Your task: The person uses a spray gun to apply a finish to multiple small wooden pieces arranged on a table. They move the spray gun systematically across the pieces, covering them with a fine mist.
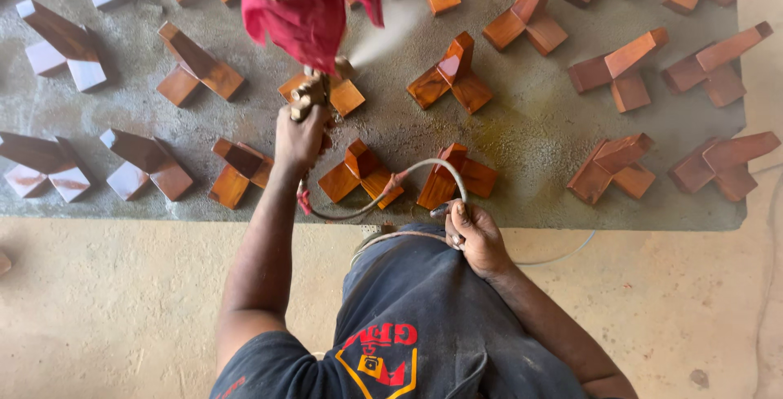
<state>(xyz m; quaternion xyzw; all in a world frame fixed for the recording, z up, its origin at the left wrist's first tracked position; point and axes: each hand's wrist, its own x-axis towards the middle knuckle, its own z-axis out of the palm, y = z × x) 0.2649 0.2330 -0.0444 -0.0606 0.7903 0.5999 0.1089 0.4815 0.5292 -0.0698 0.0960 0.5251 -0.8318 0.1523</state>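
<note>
A grey mat lies on a sandy floor, bearing seventeen wooden blocks in three rows. The spray gun, its cup wrapped in red cloth, hangs over the middle row, mist blowing toward the right. The left hand is clenched round its grip. One hose loops to the right hand, whose fingers curl around it near the waist.
</note>
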